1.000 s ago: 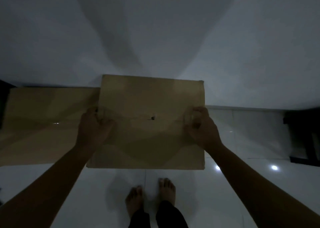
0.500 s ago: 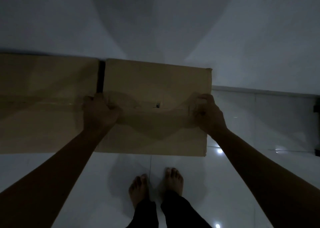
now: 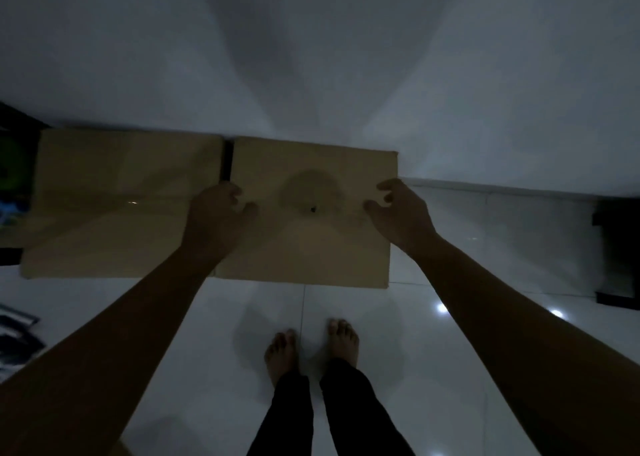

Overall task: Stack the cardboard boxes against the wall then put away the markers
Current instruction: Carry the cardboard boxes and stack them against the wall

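Two cardboard boxes are seen side by side on the white floor (image 3: 346, 369), backed up to the wall (image 3: 311, 57). The right box (image 3: 311, 241) is flanked by both hands; the left box (image 3: 114, 199) stands just beside it, a narrow dark gap left between them. The left hand (image 3: 216, 210) is held at the right box's left edge with fingers loosely curled, and the right hand (image 3: 401, 210) at its right edge with fingers spread and bent; nothing is gripped by either, though light contact with the cardboard cannot be ruled out in the dim light. No markers can be made out.

Several risks are judged from here. The right box appears slightly skewed to the wall, so an uneven base would be given to anything stacked on it. Bare feet (image 3: 311, 345) are planted close in front, and toes could be struck if a box is dragged back or dropped. In this gloom, edges and scattered items at the far left could be misjudged.
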